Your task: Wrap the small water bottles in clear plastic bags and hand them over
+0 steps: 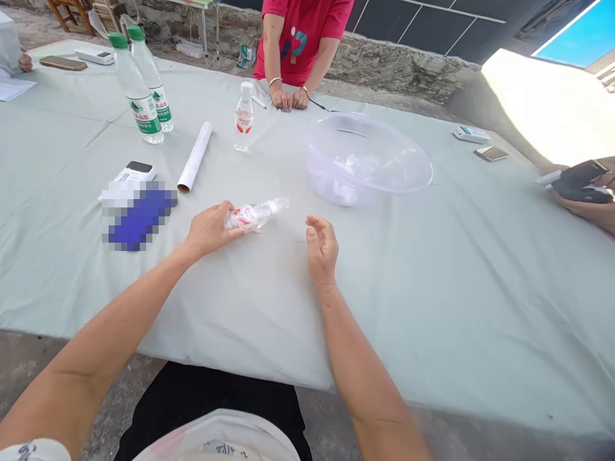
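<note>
My left hand (210,228) is closed round the base of a small clear water bottle (257,214) with a red and white label, held tipped on its side just above the pale green tablecloth (432,269). The bottle's neck end points right and looks blurred. My right hand (321,246) hovers a short way right of the bottle, fingers loosely curled and apart, holding nothing. Beyond both hands sits a large clear plastic bowl (384,173), tilted, with something pale inside it.
A second small bottle (244,116) stands upright further back, beside a white roll (195,156). Two large green-capped bottles (140,83) stand at the back left. A pixelated blue item (137,214) lies left. A person in red (300,38) rests hands on the far edge; another person's hand (583,192) holds a dark object at right.
</note>
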{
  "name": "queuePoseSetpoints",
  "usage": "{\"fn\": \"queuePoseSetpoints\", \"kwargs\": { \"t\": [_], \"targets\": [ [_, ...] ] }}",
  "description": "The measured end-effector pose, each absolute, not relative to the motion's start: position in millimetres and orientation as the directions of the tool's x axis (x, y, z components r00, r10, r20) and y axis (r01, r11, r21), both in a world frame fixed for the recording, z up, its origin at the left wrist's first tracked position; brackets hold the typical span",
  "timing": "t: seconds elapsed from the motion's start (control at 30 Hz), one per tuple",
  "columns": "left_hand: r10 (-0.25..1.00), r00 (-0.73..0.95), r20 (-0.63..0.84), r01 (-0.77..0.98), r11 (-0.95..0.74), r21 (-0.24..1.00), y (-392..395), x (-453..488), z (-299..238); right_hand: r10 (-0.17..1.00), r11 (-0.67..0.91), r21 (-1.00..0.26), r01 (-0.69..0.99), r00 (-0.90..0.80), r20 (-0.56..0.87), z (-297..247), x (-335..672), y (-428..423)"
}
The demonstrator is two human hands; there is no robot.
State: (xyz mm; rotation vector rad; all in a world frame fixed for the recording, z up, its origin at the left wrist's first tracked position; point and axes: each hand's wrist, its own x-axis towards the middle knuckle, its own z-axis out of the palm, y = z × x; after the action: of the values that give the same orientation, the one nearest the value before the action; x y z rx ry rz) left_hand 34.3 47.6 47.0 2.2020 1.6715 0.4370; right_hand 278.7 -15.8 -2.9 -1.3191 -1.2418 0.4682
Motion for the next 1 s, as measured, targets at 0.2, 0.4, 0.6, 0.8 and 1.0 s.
{"fn": "queuePoseSetpoints", "kwargs": {
  "t": [0.2,0.4,0.6,0.8,1.0],
  "targets": [
    [0.868,0.383,-0.315,0.316,0.198,0.928,-24.2,67.5,53.3,0.864,0.4,-0.858,0.322,0.179,0.47,24.1,290.1,-32.1],
    [0.643,0.596,-0.48,-0.157,0.68,0.716,-38.0,101.2,39.4,0.929,0.295,-0.951,-0.096,0.259,0.262,27.9,288.3,-34.8],
    [0.743,0.441,-0.504,-0.427,0.667,0.611,-41.1,136.2,41.2,0.748,0.468,-0.873,-0.133,0.586,0.312,29.6,296.5,-29.2],
    [0.883,0.048,-0.467,-0.537,0.417,0.733,-32.1,155.8,32.5,0.508,0.658,-0.7,0.279,0.522,0.686,37.0,269.5,-38.4],
    [0.874,0.142,-0.465,-0.658,0.434,0.615,-22.4,141.2,18.9,0.313,0.685,-0.448,0.575,0.323,0.893,60.2,224.3,-48.7]
  ]
}}
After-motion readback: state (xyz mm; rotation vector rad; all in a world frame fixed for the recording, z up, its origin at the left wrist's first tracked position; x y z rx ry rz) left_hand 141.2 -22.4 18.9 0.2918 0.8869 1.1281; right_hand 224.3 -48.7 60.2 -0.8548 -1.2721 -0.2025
